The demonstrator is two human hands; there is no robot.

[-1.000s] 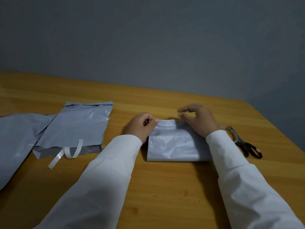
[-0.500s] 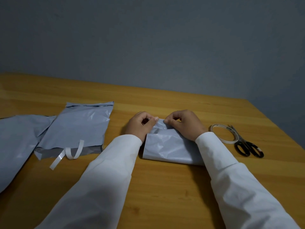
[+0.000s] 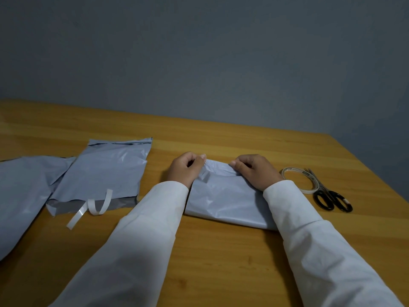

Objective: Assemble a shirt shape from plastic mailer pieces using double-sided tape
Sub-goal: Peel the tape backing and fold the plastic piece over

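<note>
The grey, shiny, wrinkled mailer piece [image 3: 223, 200] lies on the tabletop [image 3: 221, 262]. The left hand [image 3: 186, 169] and right hand [image 3: 256, 171] each pinch a far corner of it.

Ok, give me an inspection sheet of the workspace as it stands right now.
Surface: wooden table, bare between the sleeves.
Job's things: folded grey plastic mailer piece under both hands; flat grey mailer and larger grey sheet at left; white tape roll.
Clutter: curled white backing strip; black-handled scissors.
Grippers: left hand and right hand pinch the piece's far edge.
Cables: nothing seen.
Surroundings: plain grey wall.
</note>
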